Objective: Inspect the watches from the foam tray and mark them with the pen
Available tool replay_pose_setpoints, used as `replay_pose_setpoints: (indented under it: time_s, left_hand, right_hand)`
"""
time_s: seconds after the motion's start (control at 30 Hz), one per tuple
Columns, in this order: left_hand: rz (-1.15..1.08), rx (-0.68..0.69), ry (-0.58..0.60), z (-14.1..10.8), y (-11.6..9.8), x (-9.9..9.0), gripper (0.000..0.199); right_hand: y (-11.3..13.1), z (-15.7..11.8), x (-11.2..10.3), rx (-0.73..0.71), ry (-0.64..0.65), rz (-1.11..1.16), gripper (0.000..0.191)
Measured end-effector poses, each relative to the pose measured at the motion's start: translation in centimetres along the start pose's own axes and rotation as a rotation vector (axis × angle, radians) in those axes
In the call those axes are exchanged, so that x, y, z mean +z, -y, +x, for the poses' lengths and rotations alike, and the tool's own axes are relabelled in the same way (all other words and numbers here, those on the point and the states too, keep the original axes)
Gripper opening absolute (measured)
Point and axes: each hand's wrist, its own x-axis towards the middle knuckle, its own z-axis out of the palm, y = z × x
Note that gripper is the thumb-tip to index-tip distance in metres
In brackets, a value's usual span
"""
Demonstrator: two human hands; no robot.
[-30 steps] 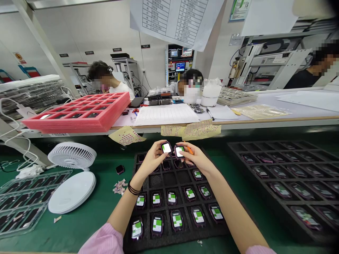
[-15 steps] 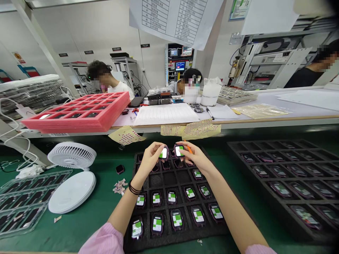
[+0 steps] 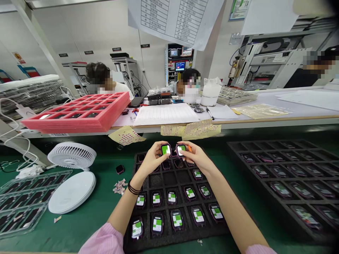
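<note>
My left hand (image 3: 153, 157) is closed on a square watch (image 3: 165, 149) with a lit green and white screen, its thumb at the lower edge of the glass. A second lit watch (image 3: 181, 149) is gripped by my right hand (image 3: 197, 157), thumb on its screen; an orange object (image 3: 190, 149) shows between the fingers. Both watches are held side by side above the far part of a black foam tray (image 3: 164, 219). Several watches with green and white screens lie in its near compartments, and some dark ones in the far rows.
Another black tray of watches (image 3: 277, 178) stands right. On the left are a white fan (image 3: 71, 192), clear trays (image 3: 26, 201), a dark watch (image 3: 120, 169) and paper scraps (image 3: 120, 186). A pink foam tray (image 3: 106, 121) rests on the raised shelf; people sit beyond.
The watch in my left hand now faces the camera more, with green showing, and my left thumb has moved lower. The right-hand watch has shifted slightly right. People behind have moved their heads.
</note>
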Motion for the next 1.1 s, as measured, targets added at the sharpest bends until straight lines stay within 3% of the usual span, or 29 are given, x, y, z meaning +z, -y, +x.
replay_pose_setpoints:
  time_s: [0.3, 0.7, 1.1]
  left_hand:
    - [-0.114, -0.048, -0.102, 0.16, -0.42, -0.04, 0.034]
    - [-0.099, -0.087, -0.098, 0.19, -0.25, 0.25, 0.035]
    - [-0.042, 0.005, -0.008, 0.06, -0.21, -0.09, 0.044]
  right_hand:
    - [-0.16, -0.18, -0.15, -0.013, 0.109, -0.046, 0.055]
    - [-0.21, 0.27, 0.27, 0.069, -0.174, -0.004, 0.037]
    - [-0.58, 0.35, -0.41, 0.005, 0.03, 0.038, 0.052]
